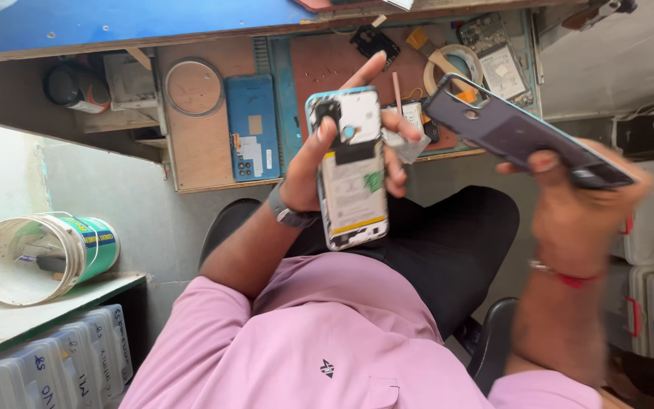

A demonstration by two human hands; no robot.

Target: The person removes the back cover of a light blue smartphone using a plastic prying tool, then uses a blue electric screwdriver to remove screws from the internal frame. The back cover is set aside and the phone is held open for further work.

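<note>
1. Head view, hands: two hands show, both the person's own. The left hand point(319, 163) grips one opened smartphone point(350, 170) upright by its edges, thumb on the near side, fingers curled round the far side, index finger raised. The phone's inner side faces the camera, showing one battery and a white upper cover.
2. The right hand point(580, 201), blurred, is closed on one dark grey back cover point(516, 132), pinching its lower end; the cover slants up and away towards the bench, just beside the phone but apart from it.
3. One grey watch sits on the left wrist; one red thread band circles the right wrist.
4. On the workbench point(206, 163) beyond the hands lie one blue phone back panel point(252, 125), one metal ring point(194, 85), one roll of tape point(452, 64), one small black camera frame point(375, 42) and one circuit board point(493, 53).
5. One white and green bucket point(43, 257) lies on its side on a shelf at the left, well apart from both hands.
6. Clear plastic storage boxes stand at both lower sides; their count cannot be told.
</note>
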